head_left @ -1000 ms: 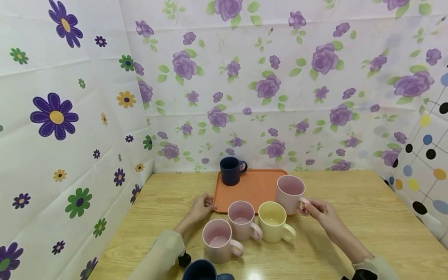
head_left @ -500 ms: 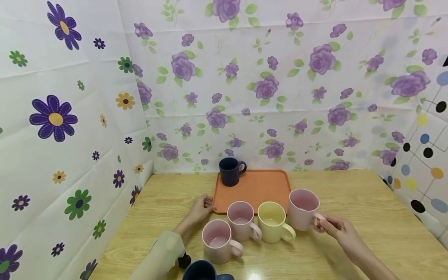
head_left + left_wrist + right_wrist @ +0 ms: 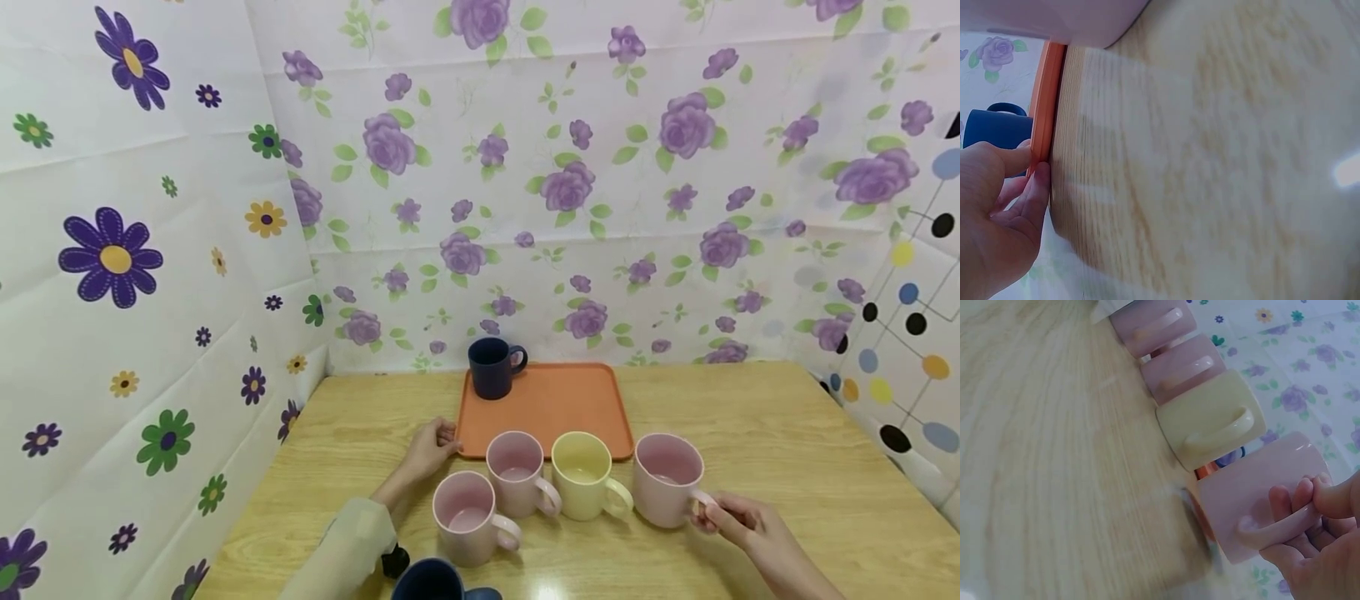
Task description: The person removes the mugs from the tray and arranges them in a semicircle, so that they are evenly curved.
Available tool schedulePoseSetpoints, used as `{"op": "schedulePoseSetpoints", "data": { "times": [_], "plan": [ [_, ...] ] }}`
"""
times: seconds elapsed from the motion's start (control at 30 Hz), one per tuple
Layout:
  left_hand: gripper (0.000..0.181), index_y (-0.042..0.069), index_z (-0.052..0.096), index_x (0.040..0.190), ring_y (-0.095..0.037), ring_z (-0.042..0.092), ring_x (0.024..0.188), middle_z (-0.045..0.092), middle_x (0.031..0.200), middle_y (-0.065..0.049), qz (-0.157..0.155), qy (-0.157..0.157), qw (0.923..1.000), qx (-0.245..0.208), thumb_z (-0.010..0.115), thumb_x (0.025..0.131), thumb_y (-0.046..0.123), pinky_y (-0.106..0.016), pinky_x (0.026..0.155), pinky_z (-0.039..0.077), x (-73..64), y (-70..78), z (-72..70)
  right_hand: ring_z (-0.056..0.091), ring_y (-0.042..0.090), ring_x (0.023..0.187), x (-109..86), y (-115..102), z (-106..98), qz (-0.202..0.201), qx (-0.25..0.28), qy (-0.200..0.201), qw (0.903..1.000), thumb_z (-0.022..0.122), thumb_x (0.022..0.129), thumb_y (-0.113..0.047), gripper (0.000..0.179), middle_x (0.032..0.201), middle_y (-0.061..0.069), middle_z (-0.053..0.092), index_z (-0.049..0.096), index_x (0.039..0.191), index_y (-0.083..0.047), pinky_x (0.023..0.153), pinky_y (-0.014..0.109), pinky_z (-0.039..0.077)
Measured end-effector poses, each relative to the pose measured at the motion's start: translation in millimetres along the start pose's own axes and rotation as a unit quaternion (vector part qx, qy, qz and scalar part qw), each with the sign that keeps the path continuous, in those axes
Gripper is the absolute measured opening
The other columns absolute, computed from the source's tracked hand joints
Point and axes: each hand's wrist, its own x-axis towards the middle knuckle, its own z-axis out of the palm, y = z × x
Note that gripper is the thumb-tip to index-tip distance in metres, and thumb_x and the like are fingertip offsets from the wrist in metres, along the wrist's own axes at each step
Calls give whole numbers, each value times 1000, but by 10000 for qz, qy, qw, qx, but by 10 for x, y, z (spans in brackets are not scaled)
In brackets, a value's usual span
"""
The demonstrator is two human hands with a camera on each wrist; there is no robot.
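Observation:
By its handle, my right hand (image 3: 757, 537) holds a pink mug (image 3: 663, 487), upright and just right of the yellow mug (image 3: 579, 479). In the right wrist view the fingers and thumb wrap the handle of that pink mug (image 3: 1244, 494), and a shadow falls on the table below it. My left hand (image 3: 429, 448) pinches the left front edge of an orange tray (image 3: 562, 417); the left wrist view shows thumb and fingers on the tray's rim (image 3: 1046, 106). On the tray's back left corner stands a navy mug (image 3: 491, 371).
Two more pink mugs, one beside the yellow mug (image 3: 515, 477) and one nearer the front (image 3: 465, 518), stand before the tray. A second navy mug (image 3: 430, 582) is cut off at the bottom edge. Flowered cloth (image 3: 480, 208) hangs behind the wooden table (image 3: 735, 417).
My right hand has brought the pink mug from over the tray's front right corner toward me and to the right, lower down. The left hand has stayed at the tray's edge.

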Motion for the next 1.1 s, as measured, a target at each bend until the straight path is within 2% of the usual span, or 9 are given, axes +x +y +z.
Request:
{"op": "schedulePoseSetpoints", "data": {
  "times": [0.33,0.47,0.57,0.67,0.73,0.8,0.9,1.0,1.1],
  "plan": [
    [29,-9,59,109,-24,65,83,66,92,-18,-7,-99,9999,-14,70,85,1,-27,73,57,-7,-36,-14,61,-2,99,-5,125,-13,204,197,-371,9989,45,103,-23,41,106,-5,69,55,122,13,87,17,53],
    [31,-9,59,108,-19,64,79,66,89,-16,504,-164,9984,-171,71,87,11,-27,70,58,-13,-104,-23,61,-2,102,1,162,-28,115,287,-604,9977,42,104,-22,42,109,-6,68,53,123,14,88,18,53],
    [34,-9,59,108,-16,64,77,66,88,-15,685,-181,9972,-220,72,87,15,-27,69,57,-25,-119,-33,60,0,103,23,180,-45,144,440,-770,9960,41,105,-23,41,111,-5,67,53,123,12,89,20,53],
    [31,-8,59,109,-18,64,79,66,89,-15,434,-136,9988,-196,71,87,11,-27,71,57,-21,-104,-24,59,1,104,41,185,-71,253,564,-995,9931,40,105,-24,39,113,-3,65,55,122,8,89,22,53],
    [30,-9,59,109,-22,64,82,66,91,-17,104,-116,9998,-137,71,85,4,-29,73,57,-19,-60,-16,59,2,106,46,177,-102,321,613,-1226,9900,38,106,-25,41,118,0,64,54,124,7,90,23,52],
    [29,-9,59,109,-22,64,82,66,92,-17,-31,-78,9999,-64,70,85,2,-27,73,57,-9,-27,-8,60,1,107,43,150,-138,404,437,-1329,9893,37,106,-27,44,123,5,63,53,128,7,90,22,53],
    [29,-9,59,109,-20,63,82,66,91,-16,-123,-75,9999,10,70,85,1,-24,72,56,-3,19,-10,60,-2,104,31,79,-182,503,-234,-1154,9918,41,104,-30,48,128,15,62,51,132,8,88,23,54],
    [28,-9,59,108,-20,63,81,66,91,-17,-163,-88,9998,-17,71,83,-1,-24,71,56,-3,54,-21,59,-3,101,9,-27,-203,663,-1077,-565,9904,48,101,-35,52,130,20,60,52,133,5,84,26,54],
    [29,-10,59,107,-22,64,80,66,90,-18,-149,-94,9998,-108,71,82,-3,-26,71,57,6,62,-23,60,9,105,-1,-158,-230,680,-1667,-14,9837,52,99,-37,54,131,22,58,51,134,4,85,34,55]
  ]
}}
